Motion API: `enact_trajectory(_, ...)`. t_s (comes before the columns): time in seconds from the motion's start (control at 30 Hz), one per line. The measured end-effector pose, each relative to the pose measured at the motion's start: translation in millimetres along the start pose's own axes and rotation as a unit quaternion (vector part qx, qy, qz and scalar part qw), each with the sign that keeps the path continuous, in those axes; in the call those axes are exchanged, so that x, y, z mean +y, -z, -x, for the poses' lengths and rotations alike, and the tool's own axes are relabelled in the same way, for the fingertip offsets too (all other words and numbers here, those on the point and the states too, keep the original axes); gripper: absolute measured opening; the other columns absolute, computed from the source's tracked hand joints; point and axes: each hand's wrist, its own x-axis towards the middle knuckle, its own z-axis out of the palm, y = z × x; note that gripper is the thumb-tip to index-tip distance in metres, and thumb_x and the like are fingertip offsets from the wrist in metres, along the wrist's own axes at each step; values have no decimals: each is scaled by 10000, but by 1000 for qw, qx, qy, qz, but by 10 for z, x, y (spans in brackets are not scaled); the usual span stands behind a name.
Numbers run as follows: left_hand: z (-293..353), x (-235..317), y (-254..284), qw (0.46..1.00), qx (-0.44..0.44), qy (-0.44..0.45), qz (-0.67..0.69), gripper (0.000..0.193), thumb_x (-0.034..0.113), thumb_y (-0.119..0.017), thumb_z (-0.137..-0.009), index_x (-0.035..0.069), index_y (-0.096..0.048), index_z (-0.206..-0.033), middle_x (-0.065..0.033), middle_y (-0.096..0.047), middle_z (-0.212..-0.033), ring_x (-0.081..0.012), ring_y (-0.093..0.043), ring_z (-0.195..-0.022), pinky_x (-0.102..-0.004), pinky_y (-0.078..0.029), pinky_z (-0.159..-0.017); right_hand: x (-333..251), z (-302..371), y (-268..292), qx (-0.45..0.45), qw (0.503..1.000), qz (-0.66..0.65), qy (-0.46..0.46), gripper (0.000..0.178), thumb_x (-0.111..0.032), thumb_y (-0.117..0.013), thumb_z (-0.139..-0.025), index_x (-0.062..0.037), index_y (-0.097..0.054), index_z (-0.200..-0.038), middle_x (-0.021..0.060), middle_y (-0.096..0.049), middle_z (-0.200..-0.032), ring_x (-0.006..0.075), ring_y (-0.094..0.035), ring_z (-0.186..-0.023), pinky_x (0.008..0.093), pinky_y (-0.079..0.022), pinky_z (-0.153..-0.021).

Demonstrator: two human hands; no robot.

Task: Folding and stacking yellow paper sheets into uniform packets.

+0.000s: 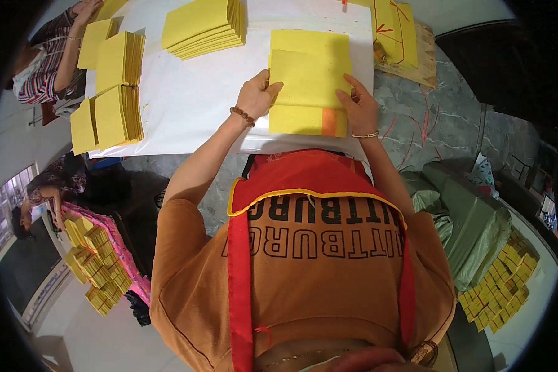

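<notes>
Head view, yellow sheets [310, 77], rectangular, overlapping, orange patch [330, 122] lower right

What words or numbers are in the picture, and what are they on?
Brown shirt: two rows of big capital letters, one solid, one outlined, partly covered by the red apron; I can't copy the wording out here.
Yellow paper near the apron: no writing I can make out, just an orange patch.
Yellow bundles at far right: too small to tell.
</notes>
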Motion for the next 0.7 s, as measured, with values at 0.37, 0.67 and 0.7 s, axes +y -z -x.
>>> enact_trajectory(0.37,101,267,94,982,129,-59,-127,293,130,-590,-810,62,-498,-1080,-80,-590,-853,-192,-581,-727,-288,-438,-615,-129,-86,25,-15,997,82,-3,406,-188,-669,-730,-74,-594,-1112,28,-443,-569,101,-425,-522,261,-389,-515)
enact_trajectory(0.67,220,135,-288,828,-15,-377,-415,633,537,-436,-832,186,-324,-1348,-102,-275,-1407,-291,-236,-1298,-475,-179,-1051,-129,-67,17,-27,997,65,-17,403,-194,-662,-736,-61,-587,-1110,49,-484,-599,117,-446,-522,263,-398,-512)
enact_trajectory(0.7,218,139,-294,828,-17,-378,-414,633,537,-436,-832,186,-324,-1348,-102,-275,-1407,-291,-236,-1298,-475,-179,-1051,-137,-60,32,-40,995,85,-17,404,-193,-658,-741,-63,-581,-1116,66,-526,-654,129,-470,-534,257,-407,-519)
